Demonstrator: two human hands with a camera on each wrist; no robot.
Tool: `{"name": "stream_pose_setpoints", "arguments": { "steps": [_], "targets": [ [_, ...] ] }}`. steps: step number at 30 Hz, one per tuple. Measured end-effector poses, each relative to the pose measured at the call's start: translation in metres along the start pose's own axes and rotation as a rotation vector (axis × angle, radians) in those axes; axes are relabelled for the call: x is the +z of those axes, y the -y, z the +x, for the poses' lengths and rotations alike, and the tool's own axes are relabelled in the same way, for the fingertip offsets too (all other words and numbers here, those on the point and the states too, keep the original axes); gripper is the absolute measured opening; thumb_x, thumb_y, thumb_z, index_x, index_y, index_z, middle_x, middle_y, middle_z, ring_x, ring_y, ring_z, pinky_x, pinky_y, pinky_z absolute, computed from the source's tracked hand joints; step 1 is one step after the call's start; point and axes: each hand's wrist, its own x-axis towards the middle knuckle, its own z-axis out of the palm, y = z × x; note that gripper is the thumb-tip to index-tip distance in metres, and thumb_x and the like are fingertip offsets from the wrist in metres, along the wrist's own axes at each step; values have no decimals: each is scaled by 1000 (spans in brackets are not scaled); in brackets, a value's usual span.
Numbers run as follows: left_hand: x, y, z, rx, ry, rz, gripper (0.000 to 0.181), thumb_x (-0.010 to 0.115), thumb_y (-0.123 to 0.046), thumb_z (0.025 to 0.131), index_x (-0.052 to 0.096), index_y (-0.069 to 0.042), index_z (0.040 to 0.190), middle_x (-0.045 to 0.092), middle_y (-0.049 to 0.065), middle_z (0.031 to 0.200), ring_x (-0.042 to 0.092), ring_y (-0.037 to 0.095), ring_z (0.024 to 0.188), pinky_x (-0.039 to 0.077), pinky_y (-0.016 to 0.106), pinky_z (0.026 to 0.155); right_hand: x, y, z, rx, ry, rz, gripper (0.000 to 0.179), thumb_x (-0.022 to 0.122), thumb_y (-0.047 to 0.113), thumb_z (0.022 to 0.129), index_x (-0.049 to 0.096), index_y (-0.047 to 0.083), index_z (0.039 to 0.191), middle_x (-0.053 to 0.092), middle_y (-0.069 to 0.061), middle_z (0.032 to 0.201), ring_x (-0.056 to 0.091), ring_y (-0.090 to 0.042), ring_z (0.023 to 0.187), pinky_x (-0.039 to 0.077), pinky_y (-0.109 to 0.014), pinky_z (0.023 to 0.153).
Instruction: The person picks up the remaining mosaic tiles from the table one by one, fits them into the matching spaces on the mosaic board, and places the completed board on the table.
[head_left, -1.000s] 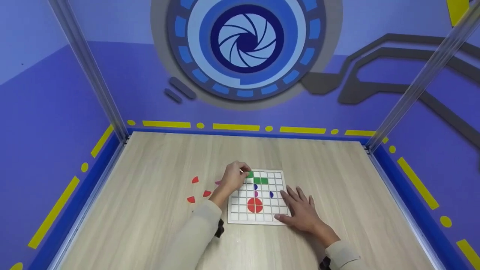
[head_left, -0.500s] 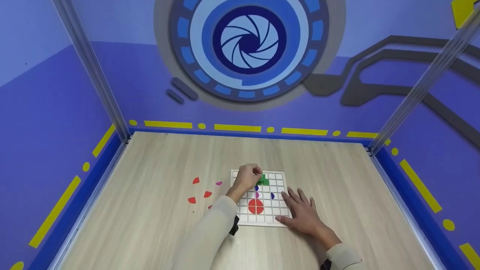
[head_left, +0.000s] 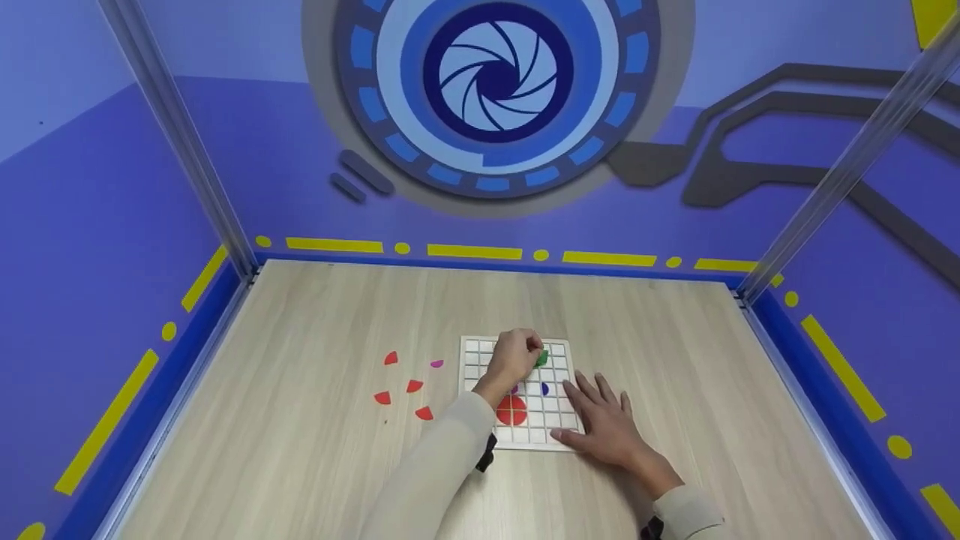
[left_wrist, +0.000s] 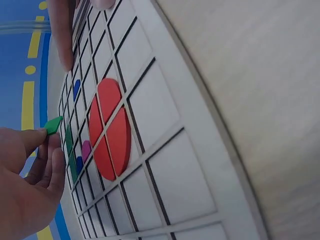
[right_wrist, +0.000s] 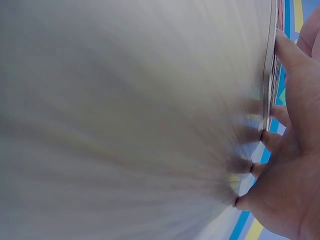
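My left hand (head_left: 516, 355) is over the far part of the white grid board (head_left: 480, 435). Its thumb and fingers pinch a small green square tile (left_wrist: 53, 125), held above the cells. Flat green tiles (left_wrist: 70, 145) lie in the grid just past it, with a magenta half-circle (left_wrist: 86, 149) and a blue half-circle (left_wrist: 79, 164) close by. Four red quarter pieces form a red disc (head_left: 511, 410) on the near half. Another blue half-circle (head_left: 545, 388) sits farther right. My right hand (head_left: 609, 427) rests with spread fingers on the board's right edge, thumb near the front corner.
Left of the board, several loose red quarter pieces (head_left: 415, 386) and one magenta half-circle (head_left: 437, 364) lie on the wooden table (head_left: 315, 450). Blue printed panels (head_left: 247, 172) stand around the back and sides of the table.
My left hand has moved rightward across the board's far rows, carrying the green tile and uncovering the cells at the left. The right hand has stayed in place.
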Motion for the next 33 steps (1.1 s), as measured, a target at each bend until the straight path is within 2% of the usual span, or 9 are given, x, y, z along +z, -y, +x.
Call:
{"name": "stream_pose_setpoints", "arguments": {
  "steps": [10,21,28,33],
  "targets": [
    [8,2,4,16,8,151,7,72,-13,102,78,-15,101,70,-8,92,62,6,83,54,30,79,0,3,3,-18,-6,-15,97,66,74,90,39,18,165,26,-11,173,10,-46,160,5,-80,116],
    [13,5,-2,28,-21,226,5,74,-17,100,78,-20,102,65,-8,96,61,8,91,53,31,83,0,1,2,3,-4,-18,99,66,77,89,40,19,164,26,-10,173,11,-46,160,5,-80,116],
    [17,8,0,21,-5,311,5,74,-21,101,78,-22,105,62,-8,100,59,12,98,52,33,87,3,0,2,1,-8,-27,100,63,80,88,40,20,164,27,-9,173,11,-45,160,5,-80,116],
    [17,9,-2,34,-11,337,7,75,-23,101,79,-22,107,62,-7,103,58,14,102,52,34,89,5,0,2,3,-21,-24,100,64,80,88,41,20,164,28,-10,173,11,-45,160,5,-80,116]
  ]
}}
